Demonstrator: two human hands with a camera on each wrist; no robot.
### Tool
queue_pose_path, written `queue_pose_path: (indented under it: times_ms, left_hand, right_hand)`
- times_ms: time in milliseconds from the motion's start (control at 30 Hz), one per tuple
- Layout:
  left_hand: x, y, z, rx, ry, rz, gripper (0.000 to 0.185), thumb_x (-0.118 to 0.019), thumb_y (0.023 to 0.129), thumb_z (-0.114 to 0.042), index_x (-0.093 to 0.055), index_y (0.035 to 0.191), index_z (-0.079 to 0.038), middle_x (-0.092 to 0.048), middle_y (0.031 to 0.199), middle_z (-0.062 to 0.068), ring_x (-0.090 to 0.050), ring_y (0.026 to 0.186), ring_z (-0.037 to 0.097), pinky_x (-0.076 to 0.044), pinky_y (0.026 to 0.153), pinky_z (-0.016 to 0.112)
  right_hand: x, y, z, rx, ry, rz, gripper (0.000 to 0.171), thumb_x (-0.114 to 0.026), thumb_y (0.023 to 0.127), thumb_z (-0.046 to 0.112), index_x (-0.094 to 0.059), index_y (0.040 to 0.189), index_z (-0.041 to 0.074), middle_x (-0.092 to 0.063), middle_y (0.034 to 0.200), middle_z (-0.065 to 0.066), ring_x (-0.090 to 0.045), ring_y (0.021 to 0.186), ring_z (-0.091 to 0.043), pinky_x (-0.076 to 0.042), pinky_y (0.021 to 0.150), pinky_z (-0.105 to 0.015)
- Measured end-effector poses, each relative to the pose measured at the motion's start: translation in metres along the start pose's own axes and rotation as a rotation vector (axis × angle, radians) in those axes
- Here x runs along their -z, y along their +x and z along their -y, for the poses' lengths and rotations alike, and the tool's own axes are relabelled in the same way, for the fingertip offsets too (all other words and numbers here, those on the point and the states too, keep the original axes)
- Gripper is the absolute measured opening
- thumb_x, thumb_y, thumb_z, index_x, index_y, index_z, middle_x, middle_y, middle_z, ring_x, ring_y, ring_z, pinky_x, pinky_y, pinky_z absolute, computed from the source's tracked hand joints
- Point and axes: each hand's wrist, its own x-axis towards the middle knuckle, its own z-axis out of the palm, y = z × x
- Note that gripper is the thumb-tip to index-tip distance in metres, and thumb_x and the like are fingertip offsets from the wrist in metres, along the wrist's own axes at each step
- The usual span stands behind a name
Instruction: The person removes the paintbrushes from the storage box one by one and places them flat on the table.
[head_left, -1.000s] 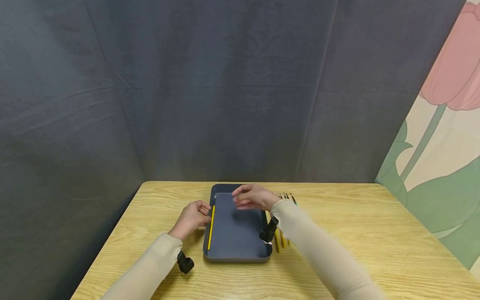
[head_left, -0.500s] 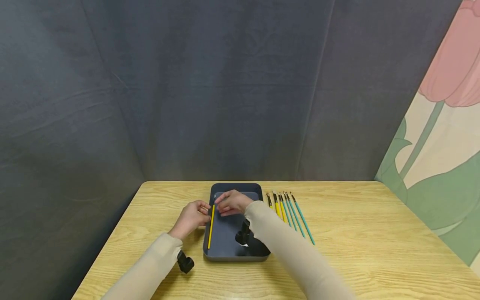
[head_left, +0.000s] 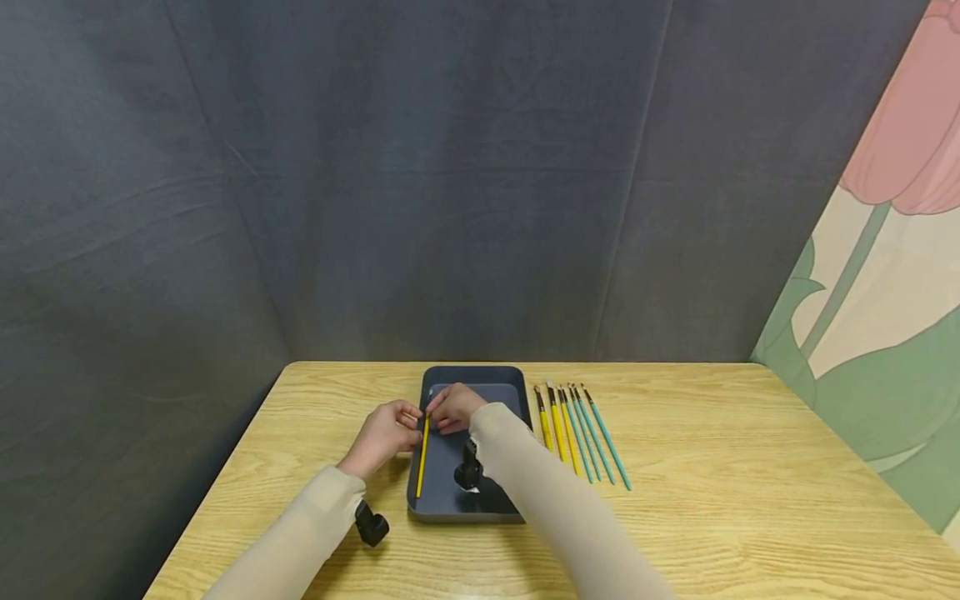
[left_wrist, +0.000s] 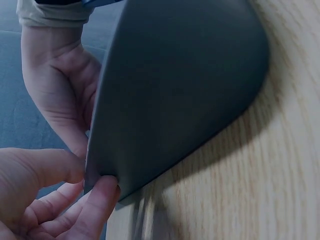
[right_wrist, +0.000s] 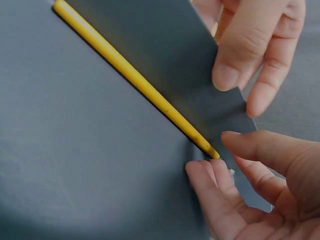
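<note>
Dark grey curtains are hung behind a light wooden counter (head_left: pixel 712 467), with a flower mural at the right. A dark grey tray (head_left: pixel 491 379) is set near the far edge of the counter, about midway along it. Inside the tray, along its left wall, a yellow brush (head_left: pixel 422 457) is laid lengthwise. The tray's left rim is pinched by the left hand (head_left: pixel 381 433) — thumb inside, fingers (left_wrist: pixel 97 200) curled against the outer wall. The right hand (head_left: pixel 452 407) is reached across the tray, and the far end of the yellow brush is closed in between its thumb and fingers (right_wrist: pixel 210 180). A row of yellow and teal brushes (head_left: pixel 579 429) is laid on the counter just right of the tray — side by side, tips toward the far edge.
</note>
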Motion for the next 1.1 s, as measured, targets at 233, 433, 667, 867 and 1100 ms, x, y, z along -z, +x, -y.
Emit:
queue_pose_path:
  times_ms: [233, 433, 667, 867, 1100]
  left_hand:
    - [0.000, 0.000, 0.001, 0.000, -0.002, 0.004, 0.031, -0.066, 0.078, 0.008, -0.063, 0.109, 0.004, -0.062, 0.097, 0.018, -0.063, 0.075, 0.019, -0.060, 0.066, 0.033]
    - [0.000, -0.001, 0.002, -0.001, -0.014, 0.000, 0.031, -0.066, 0.078, 0.009, -0.063, 0.109, 0.003, -0.062, 0.095, 0.017, -0.063, 0.074, 0.019, -0.060, 0.065, 0.033]
    - [0.000, -0.002, 0.002, -0.005, -0.015, -0.001, 0.030, -0.065, 0.078, 0.009, -0.063, 0.107, 0.003, -0.062, 0.094, 0.016, -0.063, 0.072, 0.018, -0.060, 0.065, 0.033]
    - [0.000, -0.002, 0.002, -0.010, -0.023, 0.004, 0.029, -0.065, 0.079, 0.010, -0.063, 0.107, 0.002, -0.062, 0.095, 0.017, -0.063, 0.071, 0.018, -0.060, 0.065, 0.034]
    - [0.000, -0.001, 0.003, -0.011, -0.025, 0.007, 0.030, -0.064, 0.078, 0.010, -0.063, 0.107, 0.003, -0.061, 0.094, 0.016, -0.062, 0.073, 0.018, -0.060, 0.064, 0.034]
  right_hand:
    - [-0.008, 0.001, 0.000, -0.003, -0.008, -0.030, 0.013, -0.064, 0.080, -0.012, -0.066, 0.092, -0.005, -0.054, 0.063, -0.002, -0.052, 0.057, -0.012, -0.060, 0.079, -0.038]
    - [-0.011, 0.003, -0.001, 0.014, -0.054, -0.068, 0.016, -0.067, 0.075, -0.015, -0.067, 0.089, -0.006, -0.052, 0.059, -0.001, -0.050, 0.051, -0.010, -0.061, 0.071, -0.035]
    - [-0.015, 0.007, -0.003, 0.019, -0.115, -0.122, 0.017, -0.073, 0.072, -0.014, -0.065, 0.075, 0.001, -0.053, 0.061, -0.003, -0.053, 0.052, -0.012, -0.061, 0.060, -0.030]
    - [-0.017, 0.002, 0.002, 0.026, -0.164, -0.142, 0.020, -0.073, 0.071, -0.014, -0.062, 0.070, 0.003, -0.054, 0.061, -0.004, -0.055, 0.054, -0.014, -0.060, 0.059, -0.030]
    - [-0.020, 0.025, -0.005, 0.018, -0.230, -0.144, 0.020, -0.075, 0.065, -0.015, -0.062, 0.070, -0.001, -0.061, 0.066, -0.011, -0.065, 0.056, -0.021, -0.059, 0.053, -0.030]
